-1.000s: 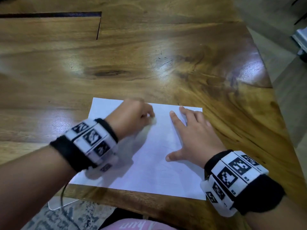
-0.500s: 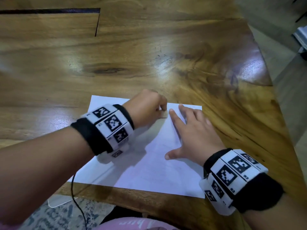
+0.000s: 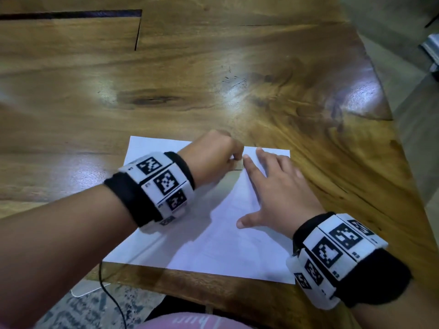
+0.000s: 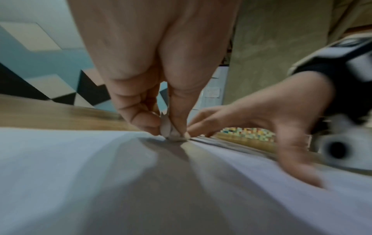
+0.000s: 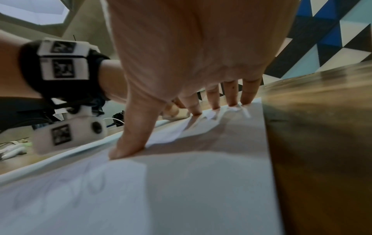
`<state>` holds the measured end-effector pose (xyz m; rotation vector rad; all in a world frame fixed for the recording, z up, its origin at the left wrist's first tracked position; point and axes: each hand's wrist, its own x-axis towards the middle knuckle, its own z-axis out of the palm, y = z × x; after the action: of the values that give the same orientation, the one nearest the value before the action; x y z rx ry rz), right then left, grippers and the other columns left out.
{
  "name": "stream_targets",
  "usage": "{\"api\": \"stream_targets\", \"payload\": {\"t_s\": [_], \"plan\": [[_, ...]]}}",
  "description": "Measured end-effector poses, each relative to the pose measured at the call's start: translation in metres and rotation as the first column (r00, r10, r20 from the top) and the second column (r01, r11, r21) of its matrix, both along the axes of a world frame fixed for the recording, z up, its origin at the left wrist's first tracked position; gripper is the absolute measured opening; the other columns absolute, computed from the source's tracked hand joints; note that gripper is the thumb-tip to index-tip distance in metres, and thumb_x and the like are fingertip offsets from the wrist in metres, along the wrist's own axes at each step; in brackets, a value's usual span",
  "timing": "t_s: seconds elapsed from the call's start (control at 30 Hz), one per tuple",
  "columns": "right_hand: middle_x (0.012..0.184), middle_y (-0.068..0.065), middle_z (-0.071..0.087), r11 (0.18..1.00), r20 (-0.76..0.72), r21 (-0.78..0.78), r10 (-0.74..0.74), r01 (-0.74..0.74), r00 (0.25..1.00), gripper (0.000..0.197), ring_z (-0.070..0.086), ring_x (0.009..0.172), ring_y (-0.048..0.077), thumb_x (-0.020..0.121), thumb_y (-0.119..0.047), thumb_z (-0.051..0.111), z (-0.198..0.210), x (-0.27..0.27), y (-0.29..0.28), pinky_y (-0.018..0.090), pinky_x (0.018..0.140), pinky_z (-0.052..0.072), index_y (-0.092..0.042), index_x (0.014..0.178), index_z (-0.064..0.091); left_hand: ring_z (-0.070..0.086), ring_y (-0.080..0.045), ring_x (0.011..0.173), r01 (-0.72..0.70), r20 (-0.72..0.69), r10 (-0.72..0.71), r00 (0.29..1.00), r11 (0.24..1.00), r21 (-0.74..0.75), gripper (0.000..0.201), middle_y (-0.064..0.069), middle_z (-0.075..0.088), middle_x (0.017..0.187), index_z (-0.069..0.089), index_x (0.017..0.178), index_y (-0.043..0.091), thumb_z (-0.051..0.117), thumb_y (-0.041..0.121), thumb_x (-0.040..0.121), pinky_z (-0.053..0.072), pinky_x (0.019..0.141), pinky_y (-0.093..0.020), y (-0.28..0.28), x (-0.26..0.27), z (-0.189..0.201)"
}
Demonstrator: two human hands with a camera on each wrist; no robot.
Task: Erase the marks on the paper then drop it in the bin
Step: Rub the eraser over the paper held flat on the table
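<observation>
A white sheet of paper (image 3: 213,245) lies on the wooden table (image 3: 213,79) near its front edge. My left hand (image 3: 213,155) pinches a small pale eraser (image 4: 171,132) and presses it on the paper near the far edge, right beside my right index fingertip. My right hand (image 3: 278,186) lies flat with fingers spread, holding the paper (image 5: 181,198) down on its right half. Faint pencil loops (image 5: 90,186) show on the sheet near my right thumb. No bin is in view.
The table's right edge (image 3: 389,115) curves away to a grey floor. A thin black cable (image 3: 111,298) hangs below the front edge over a patterned rug. A dark slot (image 3: 71,14) runs across the far left of the tabletop.
My left hand has slid the eraser to the right and farther away along the paper, ending next to my right index finger. The right hand has stayed flat in place.
</observation>
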<state>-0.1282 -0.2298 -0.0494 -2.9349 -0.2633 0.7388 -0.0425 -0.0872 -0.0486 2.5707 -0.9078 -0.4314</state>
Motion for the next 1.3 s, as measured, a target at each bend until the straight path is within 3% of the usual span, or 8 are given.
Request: {"api": "stream_targets", "payload": {"t_s": [0.2,0.27,0.43,0.67,0.87,1.03,1.17,1.3], "plan": [[0.157,0.003,-0.012,1.000,-0.008,0.009,-0.003,0.003,1.000,0.122,-0.002,0.140,0.025,0.063,-0.073,0.063,-0.001,-0.001,0.000,0.036,0.114,0.008,-0.024,0.150,-0.008,0.052,-0.024,0.058,0.210,-0.160,-0.211,0.964,0.977,-0.023,0.019,-0.004,0.050,0.066,0.060,0.065,0.014,0.053,0.023,0.081,0.045,0.056,-0.032,0.038,-0.059,0.002],[0.157,0.003,-0.012,1.000,-0.011,0.007,-0.001,0.001,1.000,0.122,-0.002,0.141,0.026,0.064,-0.073,0.064,-0.001,0.000,0.000,0.037,0.114,0.009,-0.024,0.149,-0.008,0.053,-0.026,0.059,0.206,-0.146,-0.206,0.968,0.978,-0.009,0.016,-0.005,0.051,0.066,0.062,0.067,0.014,0.054,0.022,0.079,0.043,0.056,-0.031,0.034,-0.050,0.002],[0.157,0.003,-0.011,1.000,-0.017,0.007,0.002,-0.002,1.000,0.122,-0.001,0.140,0.025,0.064,-0.073,0.063,0.002,0.000,0.000,0.037,0.114,0.009,-0.024,0.150,-0.009,0.050,-0.026,0.068,0.000,0.007,0.000,1.000,0.999,-0.037,0.009,-0.004,0.047,0.073,0.067,0.080,0.006,0.061,0.012,0.079,0.037,0.062,-0.028,0.003,0.004,0.003],[0.157,0.001,-0.012,0.999,-0.010,0.039,-0.009,0.009,1.000,0.123,-0.004,0.140,0.023,0.063,-0.073,0.064,0.000,-0.001,0.000,0.034,0.114,0.008,-0.025,0.149,-0.009,0.049,-0.020,0.056,0.166,-0.123,-0.169,0.978,0.986,-0.033,0.033,-0.001,0.047,0.065,0.060,0.067,0.015,0.037,0.036,0.078,0.042,0.054,-0.031,0.033,-0.057,-0.003],[0.155,-0.012,-0.022,0.975,-0.078,0.181,-0.119,0.131,0.990,0.129,-0.013,0.141,0.006,0.062,-0.056,0.078,0.000,-0.003,-0.020,0.021,0.114,0.005,-0.017,0.150,-0.008,0.051,-0.020,0.062,0.102,-0.102,-0.101,0.990,0.995,0.001,0.007,0.000,0.049,0.071,0.063,0.074,0.016,0.058,0.015,0.079,0.046,0.057,-0.036,0.032,-0.064,-0.002],[0.153,-0.012,-0.027,0.972,-0.087,0.200,-0.106,0.122,0.991,0.127,-0.016,0.141,0.007,0.062,-0.057,0.078,-0.002,-0.005,-0.020,0.024,0.114,0.006,-0.027,0.150,-0.009,0.049,-0.010,0.062,0.027,-0.209,-0.021,0.978,0.999,0.029,0.009,0.005,0.061,0.068,0.070,0.079,0.018,0.066,0.015,0.072,0.033,0.054,-0.005,0.024,-0.034,0.010],[0.153,-0.010,-0.029,0.982,-0.087,0.154,-0.101,0.113,0.991,0.126,-0.017,0.141,0.009,0.062,-0.061,0.074,0.000,-0.005,-0.017,0.026,0.114,0.008,-0.028,0.149,-0.011,0.047,-0.007,0.052,-0.205,-0.182,0.193,0.964,0.977,-0.052,0.010,0.009,0.055,0.056,0.068,0.081,0.016,0.071,0.016,0.071,0.033,0.049,-0.012,0.008,0.010,0.010],[0.153,-0.007,-0.028,0.986,-0.089,0.129,-0.097,0.108,0.991,0.127,-0.017,0.142,0.012,0.063,-0.062,0.074,0.001,-0.004,-0.016,0.028,0.115,0.010,-0.026,0.150,-0.011,0.052,-0.014,0.060,-0.231,-0.156,0.216,0.964,0.969,-0.084,0.006,0.007,0.055,0.056,0.067,0.079,0.015,0.070,0.015,0.074,0.036,0.054,-0.015,-0.008,0.014,0.003]]}}
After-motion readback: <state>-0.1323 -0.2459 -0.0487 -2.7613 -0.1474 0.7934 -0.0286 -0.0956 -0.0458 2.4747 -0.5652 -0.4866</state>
